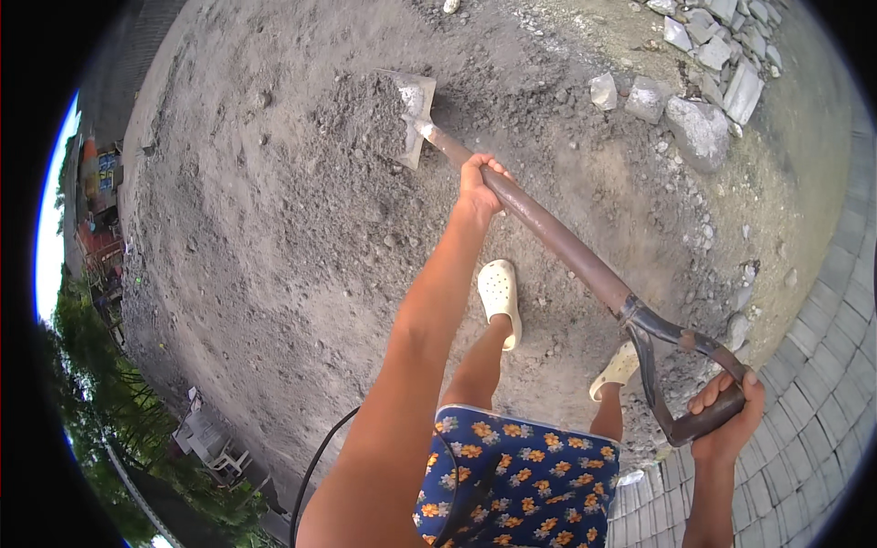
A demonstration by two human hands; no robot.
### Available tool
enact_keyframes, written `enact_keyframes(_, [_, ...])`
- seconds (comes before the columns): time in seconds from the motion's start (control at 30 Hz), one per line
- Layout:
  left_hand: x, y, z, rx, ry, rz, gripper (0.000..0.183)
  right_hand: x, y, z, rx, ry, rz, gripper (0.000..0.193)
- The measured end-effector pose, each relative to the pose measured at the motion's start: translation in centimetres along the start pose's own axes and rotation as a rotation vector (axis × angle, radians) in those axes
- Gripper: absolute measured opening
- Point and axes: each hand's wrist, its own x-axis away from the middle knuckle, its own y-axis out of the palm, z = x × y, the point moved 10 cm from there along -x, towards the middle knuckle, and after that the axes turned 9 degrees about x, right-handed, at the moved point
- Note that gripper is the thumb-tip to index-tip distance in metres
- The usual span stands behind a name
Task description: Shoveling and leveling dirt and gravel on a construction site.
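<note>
On my screen, I see dark blue cloth over the upper legs, with orange and pale grey flowers and a thin light line along its edge. The left clog and right clog are cream, with little holes on the left one. A black cable bends beside the left arm. The fingers are bare.

A worn shovel slants, brown-shafted with a dark D-shaped handle, its pale blade at the soil, well inside the soil's left edge.
</note>
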Motion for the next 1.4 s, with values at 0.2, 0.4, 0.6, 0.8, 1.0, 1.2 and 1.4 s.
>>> enact_keyframes(0.2, [9.8,1.8,2.3,0.396,0.023,-0.544,0.012,2.8,-4.7,-1.6,0.182,-0.506,-0.271,0.048])
enact_keyframes(0.4, [15.6,-3.5,1.5,0.421,0.04,-0.575,0.014,5.7,-8.1,0.8,0.212,-0.6,-0.299,0.041])
enact_keyframes(0.6, [13.7,-13.5,-18.6,-0.362,-0.074,0.208,0.014,14.3,-26.9,18.1,-0.222,0.388,0.312,0.039])
enact_keyframes(0.8, [17.5,-20.3,-34.6,-0.374,-0.38,0.333,0.008,25.5,-37.5,17.8,-0.481,0.465,0.402,0.045])
enact_keyframes(1.0, [3.3,-9.9,-18.7,-0.613,-0.331,0.348,0.014,10.9,-18.5,18.4,-0.299,0.633,0.573,0.037])
enact_keyframes(1.2, [-2.1,-7.3,-18.4,-0.46,-0.099,0.13,0.008,2.7,-19.2,19.1,-0.269,0.484,0.48,0.034])
enact_keyframes(1.4, [0.6,-3.3,-17.1,-0.172,-0.059,-0.01,0.014,-1.0,-20.7,14.5,-0.265,0.126,0.252,0.033])
